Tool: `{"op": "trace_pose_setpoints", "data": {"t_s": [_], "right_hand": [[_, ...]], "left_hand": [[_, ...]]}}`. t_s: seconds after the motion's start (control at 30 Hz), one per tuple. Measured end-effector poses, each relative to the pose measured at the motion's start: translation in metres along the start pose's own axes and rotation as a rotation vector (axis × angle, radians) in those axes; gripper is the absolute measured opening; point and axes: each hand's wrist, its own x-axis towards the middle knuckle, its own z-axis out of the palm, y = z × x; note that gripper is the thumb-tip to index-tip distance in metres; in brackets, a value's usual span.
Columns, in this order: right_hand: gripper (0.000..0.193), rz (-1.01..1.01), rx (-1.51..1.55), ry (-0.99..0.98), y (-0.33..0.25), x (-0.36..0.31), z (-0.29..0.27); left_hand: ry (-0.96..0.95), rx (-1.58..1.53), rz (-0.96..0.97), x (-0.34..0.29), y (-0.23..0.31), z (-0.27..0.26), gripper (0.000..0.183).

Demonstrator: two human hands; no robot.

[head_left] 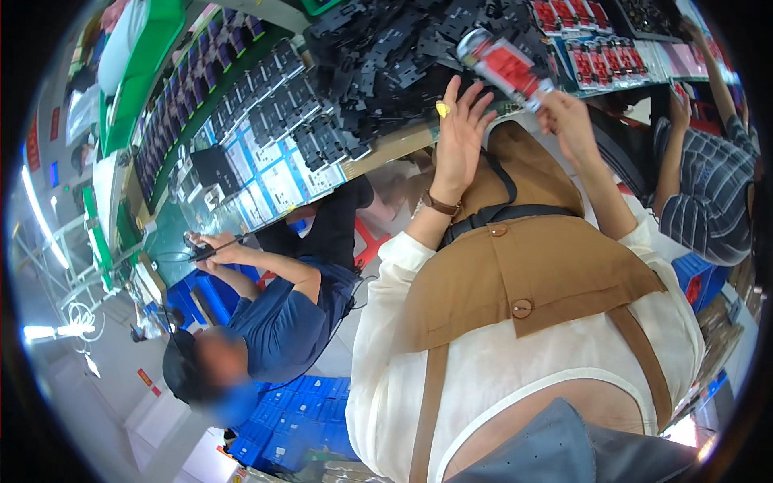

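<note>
In my right hand [568,121] is a red and silver toy car [506,68], gripped at its near end and slightly blurred. It is held up and tilted over the edge of the workbench [394,146]. My left hand [460,141] is raised beside it, fingers spread and palm showing, apart from the car. A yellow cover [443,109] sits on a fingertip of that hand. Just beyond both hands lies a heap of flat black plastic parts [378,68].
Rows of similar red toy cars [605,63] stand at the far right. To the left, black parts [290,101] line up near blue-and-white sheets [270,165]. A co-worker in dark blue [294,302] works at left; another person in a checked shirt [708,189] is at right.
</note>
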Motion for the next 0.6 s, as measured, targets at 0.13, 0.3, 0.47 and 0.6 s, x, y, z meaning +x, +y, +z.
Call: {"op": "trace_pose_setpoints", "data": {"t_s": [0.13, 0.3, 0.47, 0.6], "right_hand": [[0.022, 0.153, -0.159, -0.321, 0.01, -0.01, 0.056], [0.028, -0.617, -0.896, -0.281, 0.003, 0.024, 0.08], [0.051, -0.99, -1.36, -0.052, 0.007, 0.084, 0.084], [0.045, -0.986, -1.336, -0.099, 0.019, 0.112, 0.081]], "left_hand": [[0.219, -0.072, 0.098, -0.009, 0.018, -0.001, 0.053], [0.326, -0.214, 0.226, -0.032, 0.045, -0.028, 0.05], [0.36, -0.201, 0.234, -0.045, 0.061, -0.036, 0.045], [0.342, -0.206, 0.26, -0.046, 0.067, -0.033, 0.045]]}}
